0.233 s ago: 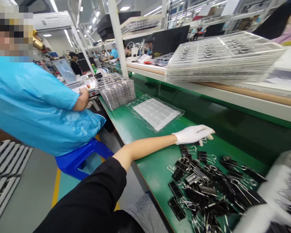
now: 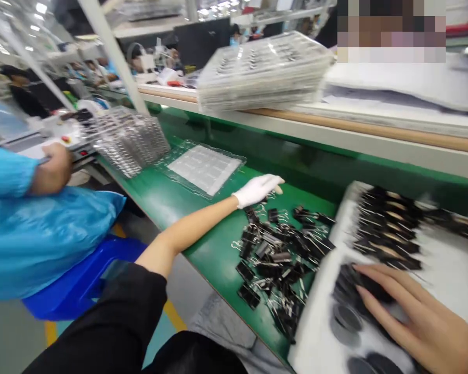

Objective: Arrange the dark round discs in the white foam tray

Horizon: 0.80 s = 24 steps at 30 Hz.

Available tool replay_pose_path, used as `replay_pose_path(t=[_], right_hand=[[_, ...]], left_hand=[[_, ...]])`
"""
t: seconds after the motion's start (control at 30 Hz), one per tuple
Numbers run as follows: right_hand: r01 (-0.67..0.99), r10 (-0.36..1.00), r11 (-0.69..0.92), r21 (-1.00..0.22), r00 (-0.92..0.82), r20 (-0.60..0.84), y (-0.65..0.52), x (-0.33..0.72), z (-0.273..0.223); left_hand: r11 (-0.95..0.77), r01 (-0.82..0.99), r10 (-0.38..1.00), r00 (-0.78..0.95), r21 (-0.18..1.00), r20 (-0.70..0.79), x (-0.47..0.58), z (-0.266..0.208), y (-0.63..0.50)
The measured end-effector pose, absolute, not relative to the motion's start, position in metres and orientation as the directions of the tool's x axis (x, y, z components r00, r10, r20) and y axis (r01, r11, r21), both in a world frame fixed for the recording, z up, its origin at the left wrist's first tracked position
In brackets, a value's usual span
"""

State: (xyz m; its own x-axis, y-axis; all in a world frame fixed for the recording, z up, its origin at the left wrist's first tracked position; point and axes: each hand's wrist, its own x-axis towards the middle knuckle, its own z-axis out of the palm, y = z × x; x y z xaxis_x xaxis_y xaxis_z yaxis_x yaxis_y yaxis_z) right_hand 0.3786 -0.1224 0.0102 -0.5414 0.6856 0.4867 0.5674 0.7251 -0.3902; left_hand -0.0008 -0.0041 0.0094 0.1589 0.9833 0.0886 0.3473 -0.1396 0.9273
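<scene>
My left hand (image 2: 259,189), in a white glove, is stretched out at the far end of a pile of black binder clips (image 2: 276,254). Its fingers are extended, and wire clip handles show just beneath them. My bare right hand (image 2: 417,317) is over a white foam tray (image 2: 315,311) at the lower right. Its fingertips are closed around a dark blurred piece (image 2: 378,288), whose kind I cannot make out. Dark round discs (image 2: 347,322) lie beside these fingers. Behind them in the tray is a row of black binder clips with beige strips (image 2: 392,223).
A clear plastic tray with a white sheet (image 2: 205,169) lies on the green bench, beside a stack of clear trays (image 2: 132,140). More stacked trays (image 2: 261,72) sit on the shelf above. A co-worker in a blue smock (image 2: 42,234) is at the left, by a blue stool (image 2: 81,280).
My view has swung right, bringing the foam tray and my right hand into sight. My left hand stays at the same end of the clip pile.
</scene>
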Motion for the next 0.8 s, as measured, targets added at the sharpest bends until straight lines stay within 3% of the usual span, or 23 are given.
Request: replay_pose_path(t=[0.27,0.5,0.8], right_hand=[[0.612,0.736,0.676,-0.410,-0.533,0.418,-0.125,0.384,0.021],[0.629,0.779,0.625,-0.462,-0.472,0.412,-0.126,0.384,0.023],[0.496,0.938,0.346,-0.796,-0.189,0.290,-0.121,0.387,0.023]], left_hand=[[-0.256,0.356,0.967,0.097,0.899,0.237,-0.001,0.003,0.010],[-0.238,0.390,0.971,0.126,0.889,0.205,0.001,0.001,0.016],[-0.214,0.424,0.976,0.123,0.880,0.179,0.003,0.005,0.015]])
